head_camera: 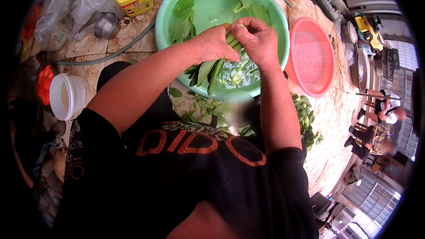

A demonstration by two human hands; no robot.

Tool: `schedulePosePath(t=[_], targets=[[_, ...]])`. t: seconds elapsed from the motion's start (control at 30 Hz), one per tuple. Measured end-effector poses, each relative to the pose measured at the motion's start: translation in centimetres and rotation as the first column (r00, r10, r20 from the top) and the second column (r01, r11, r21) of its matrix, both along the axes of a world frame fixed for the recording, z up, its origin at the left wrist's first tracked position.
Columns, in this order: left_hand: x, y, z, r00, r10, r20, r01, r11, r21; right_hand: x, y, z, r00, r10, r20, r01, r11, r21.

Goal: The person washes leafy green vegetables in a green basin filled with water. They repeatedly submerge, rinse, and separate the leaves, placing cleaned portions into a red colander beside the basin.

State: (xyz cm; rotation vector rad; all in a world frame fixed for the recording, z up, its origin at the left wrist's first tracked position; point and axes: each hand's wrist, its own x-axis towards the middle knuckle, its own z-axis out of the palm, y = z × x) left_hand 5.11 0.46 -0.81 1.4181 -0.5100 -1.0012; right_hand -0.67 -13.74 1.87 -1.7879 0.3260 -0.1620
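Note:
Over the green plastic basin (162, 3) of water, my left hand (215, 43) grips a head of leafy greens (212, 73). Its leaves hang down towards me, and its pale stems point away. My right hand (259, 41) has its thumb and fingers closed at the stem end of the same greens. Just what the right fingertips pinch is partly hidden. Loose leaves (183, 6) float on the left of the basin, and more greens (245, 5) float on the right. Wet stems (236, 77) lie in the water below my hands.
Right of the basin stands a pink plastic tub (310, 56), with a pile of greens (302, 116) nearer me. Cut leaves (199, 108) litter the floor before me. Leftward are a white bucket (66, 96), a hose (132, 44), a metal pot (105, 26) and a yellow container (135, 3). Two people sit far right.

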Motion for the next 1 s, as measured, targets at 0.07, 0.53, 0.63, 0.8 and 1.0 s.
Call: schedulePosePath(t=[0.07,0.53,0.63,0.8,1.0], targets=[[0.1,0.1,0.1,0.999,-0.037,0.011,0.036,0.998,0.058,0.3,-0.5,-0.5,0.999,-0.047,0.015,0.048,0.991,-0.127],[-0.1,-0.4,-0.1,0.998,-0.045,-0.035,0.05,0.987,0.153,0.5,0.1,-0.7,0.999,-0.05,0.003,0.05,0.99,-0.129],[0.5,-0.2,0.3,0.998,-0.054,-0.03,0.058,0.988,0.146,0.8,-0.1,-0.9,0.999,-0.03,-0.034,0.029,0.999,-0.044],[2.2,0.1,0.5,0.988,0.111,0.104,-0.128,0.975,0.181,0.0,-2.5,-6.8,0.984,-0.039,-0.174,0.134,0.803,0.581],[3.7,1.6,2.2,0.966,0.244,0.08,-0.253,0.959,0.128,-6.4,1.3,-20.5,0.703,0.234,-0.671,-0.519,0.815,-0.26]])
